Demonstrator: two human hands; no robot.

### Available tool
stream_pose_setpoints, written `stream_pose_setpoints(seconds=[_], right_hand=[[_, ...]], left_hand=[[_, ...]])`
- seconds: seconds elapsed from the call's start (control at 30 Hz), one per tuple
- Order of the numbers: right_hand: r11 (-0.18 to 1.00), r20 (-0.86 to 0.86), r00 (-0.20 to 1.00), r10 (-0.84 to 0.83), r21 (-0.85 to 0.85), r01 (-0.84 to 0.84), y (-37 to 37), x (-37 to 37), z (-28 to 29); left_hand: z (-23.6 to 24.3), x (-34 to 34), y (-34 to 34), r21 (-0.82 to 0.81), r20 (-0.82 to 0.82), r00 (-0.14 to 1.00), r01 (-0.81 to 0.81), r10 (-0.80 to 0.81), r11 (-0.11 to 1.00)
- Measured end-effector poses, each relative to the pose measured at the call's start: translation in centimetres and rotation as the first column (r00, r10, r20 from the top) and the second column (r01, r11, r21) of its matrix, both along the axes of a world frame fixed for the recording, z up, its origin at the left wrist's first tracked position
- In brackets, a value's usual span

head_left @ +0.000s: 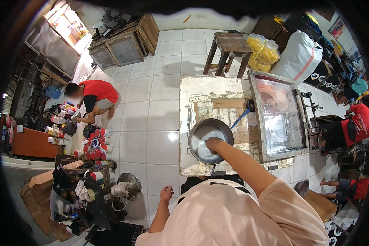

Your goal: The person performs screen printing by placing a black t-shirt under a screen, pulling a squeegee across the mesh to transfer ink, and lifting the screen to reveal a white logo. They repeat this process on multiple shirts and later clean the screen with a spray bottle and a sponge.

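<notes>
A round metal basin stands on the worn, paint-stained table in front of me. It holds something whitish and wet-looking. My right hand reaches down into the basin, its fingers hidden in the pale contents, so their grip does not show. My left hand hangs low beside my body, fingers curled in, with nothing seen in it. Just beyond the basin lies a blue-handled tool with a round black head. A wooden-framed screen with a translucent mesh rests at the table's right side.
A wooden stool stands past the table, near a yellow bag and a white sack. At left, a person in red crouches by several red-and-white containers. A cluttered stand is at lower left. Other people sit at right.
</notes>
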State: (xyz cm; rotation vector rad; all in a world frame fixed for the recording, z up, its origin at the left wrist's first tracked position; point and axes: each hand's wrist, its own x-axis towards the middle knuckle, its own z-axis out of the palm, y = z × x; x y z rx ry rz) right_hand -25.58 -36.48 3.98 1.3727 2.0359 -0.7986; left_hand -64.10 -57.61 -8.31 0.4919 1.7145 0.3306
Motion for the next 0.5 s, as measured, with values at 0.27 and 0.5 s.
stream_pose_setpoints(seconds=[0.27,0.5], right_hand=[[0.979,-0.045,0.982,-0.185,0.076,0.188,0.3,-1.0,2.0],[0.985,-0.136,0.987,0.084,0.161,-0.061,0.1,0.0,-0.9]], left_hand=[[0.2,0.1,0.0,-0.037,-0.009,1.0,-0.01,0.009,0.999],[0.5,0.2,0.3,0.003,0.003,1.0,-0.006,0.006,1.0]])
